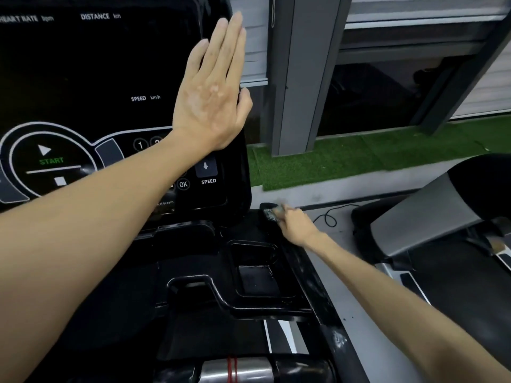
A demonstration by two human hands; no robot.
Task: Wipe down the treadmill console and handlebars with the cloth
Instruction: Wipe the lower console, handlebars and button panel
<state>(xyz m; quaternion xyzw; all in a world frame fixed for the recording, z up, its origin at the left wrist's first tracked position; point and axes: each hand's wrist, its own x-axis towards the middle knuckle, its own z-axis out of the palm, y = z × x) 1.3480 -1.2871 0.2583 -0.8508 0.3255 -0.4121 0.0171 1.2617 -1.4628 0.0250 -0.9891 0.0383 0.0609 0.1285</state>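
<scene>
The black treadmill console (83,78) fills the upper left, with START, SPEED and OK markings. My left hand (213,89) lies flat with straight fingers against the console's right edge. Lower right of it, my right hand (296,225) grips a small bunched cloth (272,212), pressing it onto the far end of the black right side rail (301,272). The cloth is blurred and mostly hidden by my fingers. A chrome handlebar grip (235,370) with red bands shows at the bottom.
Below the console sit black tray recesses (257,275). A neighbouring treadmill (442,217) stands at right, with a black cable (329,217) on the grey floor. Green turf (359,158) and a grey pillar (301,78) lie beyond.
</scene>
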